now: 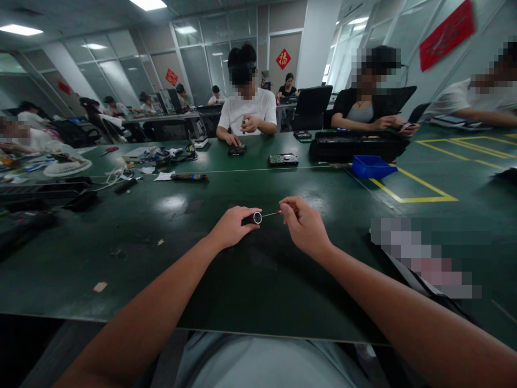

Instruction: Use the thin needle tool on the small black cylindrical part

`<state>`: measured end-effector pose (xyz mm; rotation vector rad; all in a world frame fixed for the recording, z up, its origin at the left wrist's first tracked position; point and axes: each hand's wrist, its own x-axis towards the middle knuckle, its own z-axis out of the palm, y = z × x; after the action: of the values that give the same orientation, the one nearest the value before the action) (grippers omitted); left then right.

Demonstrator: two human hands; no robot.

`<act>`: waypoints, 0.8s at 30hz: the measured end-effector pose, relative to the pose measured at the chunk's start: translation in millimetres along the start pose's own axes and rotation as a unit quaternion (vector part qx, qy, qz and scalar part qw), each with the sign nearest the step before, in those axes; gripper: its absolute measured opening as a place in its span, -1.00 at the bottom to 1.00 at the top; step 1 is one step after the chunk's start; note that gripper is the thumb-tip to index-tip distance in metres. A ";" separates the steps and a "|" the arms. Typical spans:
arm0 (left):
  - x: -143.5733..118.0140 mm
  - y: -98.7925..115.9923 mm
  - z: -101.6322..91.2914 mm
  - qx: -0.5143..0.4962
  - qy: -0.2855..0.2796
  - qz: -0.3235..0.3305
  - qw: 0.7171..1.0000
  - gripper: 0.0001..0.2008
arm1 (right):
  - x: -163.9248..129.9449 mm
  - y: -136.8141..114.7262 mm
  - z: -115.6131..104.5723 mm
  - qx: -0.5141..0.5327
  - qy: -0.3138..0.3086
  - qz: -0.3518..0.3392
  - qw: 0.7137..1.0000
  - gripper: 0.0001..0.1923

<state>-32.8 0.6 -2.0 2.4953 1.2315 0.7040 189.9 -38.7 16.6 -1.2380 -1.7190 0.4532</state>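
Note:
My left hand [232, 226] is closed around a small black cylinder [257, 218] with a silver-rimmed round end, perhaps a flashlight. That end faces right, and most of the body is hidden by my fingers. In my right hand [306, 226] a thin screwdriver [270, 214] is pinched between thumb and fingers; red shows where its shaft leaves my grip. The metal shaft points left, its tip at or close to the cylinder's rim; contact cannot be made out. Both hands are just above the green table [242, 285].
A dark electric screwdriver [189, 176] lies beyond my left hand. Farther off are a circuit-board device [283, 159], a black tray [357, 145] and a blue bin [372, 166]. Cables and parts [165, 154] clutter the left. A person [248, 110] works opposite.

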 end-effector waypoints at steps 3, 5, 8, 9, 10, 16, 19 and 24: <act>-0.3 -1.9 0.5 -0.005 0.008 0.002 1.000 -0.57 | 0.4 0.8 0.2 0.002 0.008 0.004 1.000 -0.76; -0.4 -2.8 0.9 -0.007 0.007 0.007 1.000 -0.58 | 0.8 1.4 -0.2 0.000 0.006 0.010 1.000 -0.73; -0.5 -3.2 1.4 -0.004 0.002 0.012 1.000 -0.58 | 1.2 2.4 -0.3 -0.005 0.003 0.007 1.000 -0.65; -0.4 -3.2 1.6 -0.002 -0.001 0.011 1.000 -0.58 | 1.2 2.8 0.0 -0.003 0.004 0.005 1.000 -0.65; -0.3 -3.3 1.7 0.000 -0.002 0.008 1.000 -0.58 | 1.2 3.3 0.3 0.002 0.006 0.002 1.000 -0.68; -0.1 -5.9 3.2 0.000 -0.008 0.003 1.000 -0.57 | 1.6 7.2 4.3 0.090 0.023 0.016 0.996 -0.81; 0.2 -6.9 3.3 0.000 -0.002 0.002 1.000 -0.57 | 3.9 11.0 8.7 0.206 0.017 0.068 0.976 -0.79; 3.6 -7.1 0.9 0.002 -0.006 0.072 0.997 -0.58 | 12.5 23.1 15.0 0.372 0.047 0.172 0.911 -0.66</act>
<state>-35.2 7.7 -4.9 2.6086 1.0579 0.7209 189.0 -14.8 -1.9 -0.9557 -1.0635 1.1191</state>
